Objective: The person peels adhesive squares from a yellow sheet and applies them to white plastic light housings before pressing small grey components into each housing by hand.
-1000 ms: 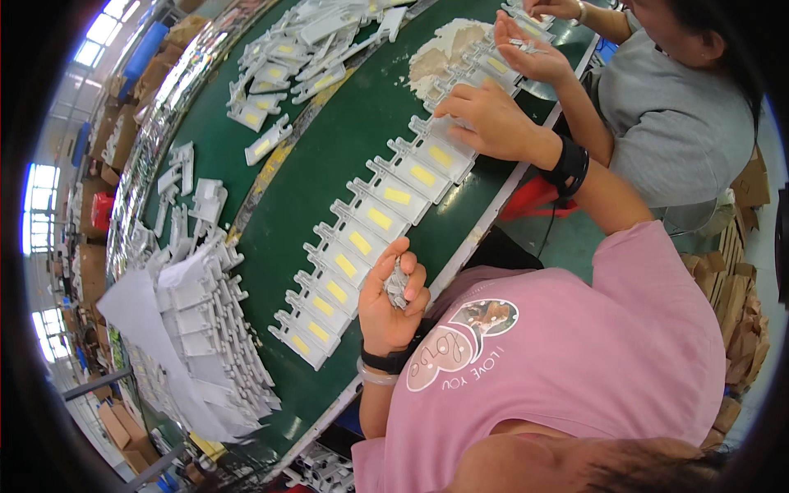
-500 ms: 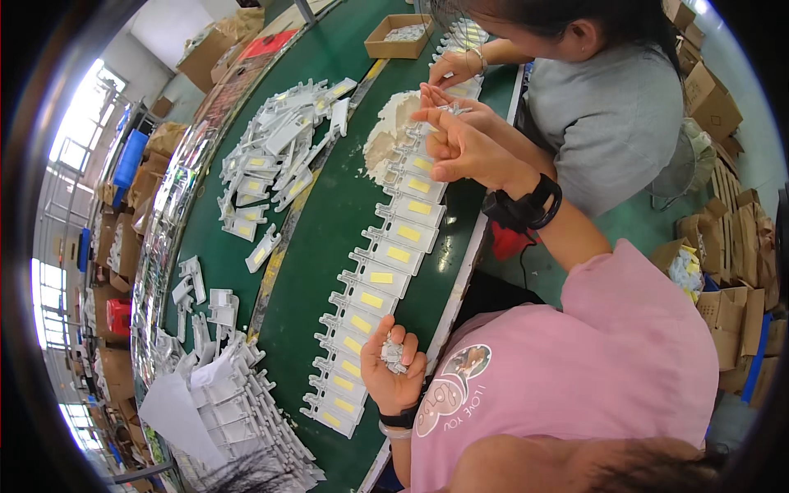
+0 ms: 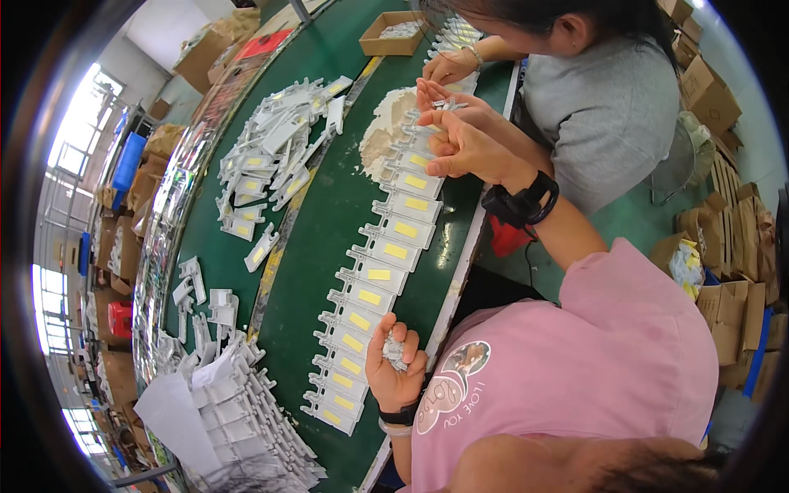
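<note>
My left hand is curled closed around a clump of small whitish plastic parts, beside the near end of a long row. That row holds overlapping grey-white plastic plates, each with a yellow rectangle, on a green work surface. Over the far part of the row is my right hand, wearing a black watch. Its index finger and thumb are apart, the other fingers bent, and nothing shows between them. Just beyond, a co-worker's hand cups small pieces; their other hand touches the plates.
A heap of similar plates lies left of the row, and stacked plates sit at the near left. Pale powdery material is spread beside the row. A cardboard box of small parts stands at the far end.
My right hand has shifted very slightly, its index finger and thumb a little closer together. My left hand keeps its grip on the small parts.
</note>
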A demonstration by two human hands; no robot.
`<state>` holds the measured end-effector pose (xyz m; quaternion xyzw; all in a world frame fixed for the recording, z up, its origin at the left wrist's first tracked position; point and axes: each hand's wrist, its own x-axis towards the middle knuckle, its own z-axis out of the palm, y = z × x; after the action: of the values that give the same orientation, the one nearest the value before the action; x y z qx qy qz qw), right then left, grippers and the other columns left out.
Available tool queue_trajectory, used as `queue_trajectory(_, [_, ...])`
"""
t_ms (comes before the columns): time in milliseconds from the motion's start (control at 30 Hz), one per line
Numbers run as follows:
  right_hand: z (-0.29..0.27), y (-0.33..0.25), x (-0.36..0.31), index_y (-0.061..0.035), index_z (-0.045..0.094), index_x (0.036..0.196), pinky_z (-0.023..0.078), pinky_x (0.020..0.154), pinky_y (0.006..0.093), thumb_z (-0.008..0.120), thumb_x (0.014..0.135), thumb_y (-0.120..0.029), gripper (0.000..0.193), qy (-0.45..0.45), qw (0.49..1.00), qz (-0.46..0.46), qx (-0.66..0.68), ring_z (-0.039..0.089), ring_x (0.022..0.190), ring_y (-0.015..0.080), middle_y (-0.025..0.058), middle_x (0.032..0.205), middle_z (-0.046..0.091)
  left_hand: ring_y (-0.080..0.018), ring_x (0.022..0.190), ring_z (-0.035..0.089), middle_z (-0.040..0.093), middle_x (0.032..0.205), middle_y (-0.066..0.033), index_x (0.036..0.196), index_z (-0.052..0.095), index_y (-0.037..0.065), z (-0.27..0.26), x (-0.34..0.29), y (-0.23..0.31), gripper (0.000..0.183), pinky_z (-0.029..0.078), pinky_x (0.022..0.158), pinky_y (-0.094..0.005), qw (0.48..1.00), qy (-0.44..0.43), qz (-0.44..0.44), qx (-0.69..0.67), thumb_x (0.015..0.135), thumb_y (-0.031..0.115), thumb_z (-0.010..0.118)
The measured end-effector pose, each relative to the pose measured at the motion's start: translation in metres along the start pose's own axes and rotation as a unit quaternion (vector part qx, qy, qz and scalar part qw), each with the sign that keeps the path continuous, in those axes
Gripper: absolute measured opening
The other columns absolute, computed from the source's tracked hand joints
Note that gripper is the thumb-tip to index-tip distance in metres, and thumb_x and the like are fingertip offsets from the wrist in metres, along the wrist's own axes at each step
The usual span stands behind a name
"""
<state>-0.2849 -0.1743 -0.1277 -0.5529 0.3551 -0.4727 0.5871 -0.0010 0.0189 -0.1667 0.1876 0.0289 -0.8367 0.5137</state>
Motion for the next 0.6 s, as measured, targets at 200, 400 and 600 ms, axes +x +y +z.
queue_trajectory(200, [-0.009, -0.007, 0.004, -0.0014, 0.037, 0.126, 0.035, 0.050, 0.0171, 0.080, 0.074, -0.012, 0.068, 0.005, 1.000, -0.006, -0.012, 0.038, 0.059, 0.0034, -0.0056, 0.075, 0.035, -0.0135, 0.053, 0.041, 0.052, 0.085, -0.0044, 0.117, 0.053, 0.004, 0.000, -0.001, 0.003, 0.030, 0.030, 0.041, -0.0256, 0.999, -0.035, -0.010, -0.032, 0.098, 0.024, 0.040])
queue_trajectory(400, [-0.017, -0.021, 0.010, -0.0024, 0.039, 0.127, 0.034, 0.051, 0.0168, 0.079, 0.077, -0.015, 0.065, 0.031, 0.999, -0.028, -0.024, 0.039, 0.061, 0.0031, -0.0053, 0.077, 0.038, -0.0125, 0.047, 0.038, 0.052, 0.082, -0.0050, 0.116, 0.053, 0.004, 0.006, 0.002, 0.003, 0.028, 0.027, 0.037, -0.0242, 1.000, 0.013, -0.009, -0.003, 0.093, 0.017, 0.043])
queue_trajectory(600, [-0.025, -0.013, 0.018, -0.0013, 0.031, 0.136, 0.032, 0.051, 0.0169, 0.077, 0.080, -0.017, 0.074, 0.036, 0.999, -0.036, 0.014, 0.041, 0.066, 0.0024, -0.0058, 0.079, 0.039, -0.0121, 0.049, 0.040, 0.052, 0.082, -0.0042, 0.116, 0.053, 0.004, 0.009, 0.000, 0.001, 0.026, 0.028, 0.037, -0.0239, 1.000, 0.009, -0.011, 0.016, 0.094, 0.014, 0.043])
